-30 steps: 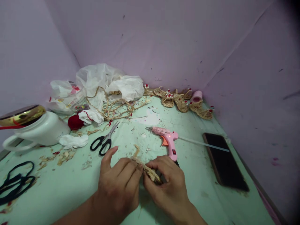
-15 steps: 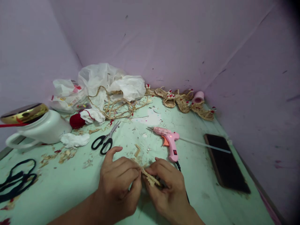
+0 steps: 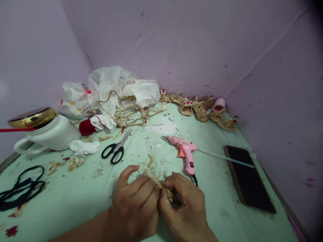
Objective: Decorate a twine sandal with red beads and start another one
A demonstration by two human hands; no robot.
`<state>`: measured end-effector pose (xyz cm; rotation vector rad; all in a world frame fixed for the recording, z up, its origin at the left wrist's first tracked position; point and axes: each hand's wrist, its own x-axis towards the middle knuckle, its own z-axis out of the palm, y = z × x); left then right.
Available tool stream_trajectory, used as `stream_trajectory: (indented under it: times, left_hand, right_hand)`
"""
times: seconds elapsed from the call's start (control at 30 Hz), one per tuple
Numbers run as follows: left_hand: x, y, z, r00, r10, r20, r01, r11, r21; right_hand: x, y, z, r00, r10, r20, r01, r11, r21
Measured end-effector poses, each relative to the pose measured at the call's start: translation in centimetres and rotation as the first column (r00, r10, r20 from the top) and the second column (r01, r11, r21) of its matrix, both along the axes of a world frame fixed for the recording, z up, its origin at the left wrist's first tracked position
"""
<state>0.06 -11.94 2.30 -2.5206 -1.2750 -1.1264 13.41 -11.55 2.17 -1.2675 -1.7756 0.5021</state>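
Low in the middle of the head view, a strip of tan dried plant fibre (image 3: 152, 177) runs between my two hands. My left hand (image 3: 137, 205) is closed on its left part, the index finger raised off it. My right hand (image 3: 184, 201) pinches the fibre between thumb and forefinger, fingertips almost touching the left hand's. Part of the piece is hidden inside the fingers. Just beyond the hands lies a small bent scrap of fibre (image 3: 150, 161). A pink glue gun (image 3: 186, 153) rests above my right hand, its light glowing. Black-handled scissors (image 3: 116, 149) lie beyond my left hand.
A white teapot (image 3: 57, 136), red yarn (image 3: 87, 127) and plastic bags (image 3: 113, 84) stand at the left and back. Tan rope (image 3: 133, 114) is coiled before several small woven slippers (image 3: 200, 111) along the wall. A phone (image 3: 251, 181) lies right, a dark cord (image 3: 22, 190) left.
The whole scene has shifted slightly to the right in view. My hands have drawn closer together on the fibre, and the left hand has turned so its thumb is hidden.
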Motion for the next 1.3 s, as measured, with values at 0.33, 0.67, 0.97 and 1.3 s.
stream_trajectory:
  times: [0.33, 0.67, 0.97, 1.3]
  left_hand:
    - [-0.3, 0.5, 0.1, 0.978, -0.056, 0.200, 0.062, 0.998, -0.025]
    - [-0.2, 0.8, 0.5, 0.919, 0.035, 0.392, 0.029, 0.987, -0.157]
    - [-0.9, 1.4, 0.3, 0.824, 0.156, 0.545, 0.015, 0.955, -0.296]
    - [-5.8, 4.0, 0.7, 0.899, 0.436, 0.034, -0.390, 0.834, -0.390]
  right_hand:
    - [0.3, 0.2, -0.4, 0.996, 0.081, -0.044, -0.079, 0.996, 0.048]
    - [0.2, 0.3, -0.3, 0.994, 0.104, -0.029, -0.100, 0.989, 0.108]
    - [0.9, 0.4, -0.9, 0.996, 0.083, -0.038, -0.080, 0.993, 0.083]
    - [1.1, 0.6, -0.9, 0.995, 0.061, -0.085, -0.056, 0.997, 0.053]
